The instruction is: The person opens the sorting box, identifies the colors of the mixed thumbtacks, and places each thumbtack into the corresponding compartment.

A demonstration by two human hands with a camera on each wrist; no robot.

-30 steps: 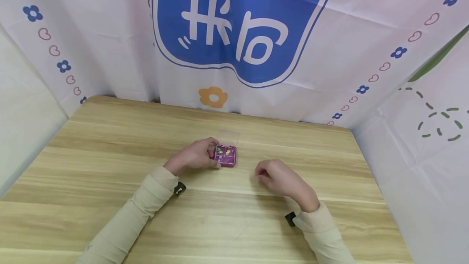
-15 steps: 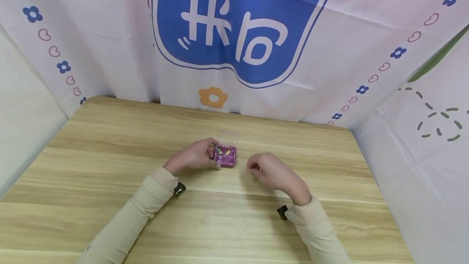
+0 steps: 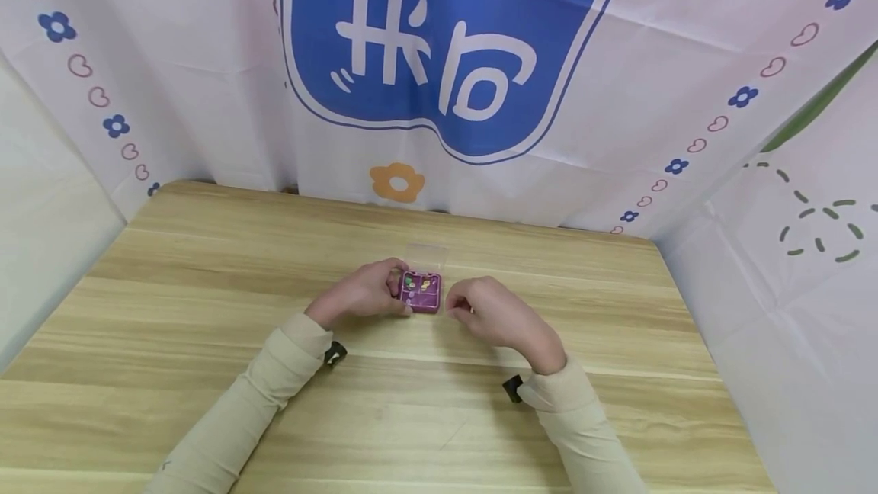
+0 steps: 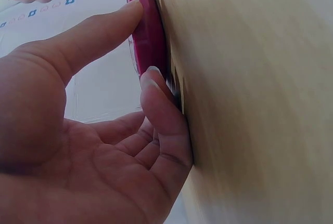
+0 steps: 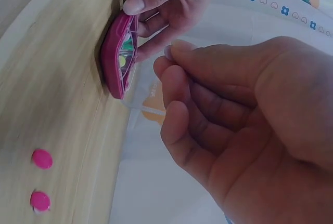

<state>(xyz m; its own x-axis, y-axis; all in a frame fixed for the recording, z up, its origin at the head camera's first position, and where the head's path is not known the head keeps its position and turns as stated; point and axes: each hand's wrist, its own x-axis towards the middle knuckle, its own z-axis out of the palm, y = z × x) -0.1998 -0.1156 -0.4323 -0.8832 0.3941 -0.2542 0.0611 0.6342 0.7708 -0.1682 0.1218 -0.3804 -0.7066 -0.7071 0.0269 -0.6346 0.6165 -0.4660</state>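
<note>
A small magenta pill box (image 3: 428, 301) with compartments sits on the wooden table, its clear lid (image 3: 427, 253) swung back. Green and yellow pieces (image 5: 122, 61) lie in its far compartments, and pale purple ones show at the near left. My left hand (image 3: 363, 292) grips the left side of the box, thumb at the near corner, fingers (image 4: 161, 107) along the far side. Just right of the box is my right hand (image 3: 497, 315), thumb and index fingertip together. They pinch a tiny pale purple piece (image 5: 168, 52), mostly covered by the fingertips.
Two bright pink discs, one (image 5: 42, 159) above the other (image 5: 40, 201) in the right wrist view, lie on the table (image 3: 329, 433). A white printed curtain (image 3: 226, 97) hangs along the table's back edge, with more white cloth at both sides.
My right hand has moved left and slightly away from me, up to the right side of the pill box. The left hand and the box stay in place.
</note>
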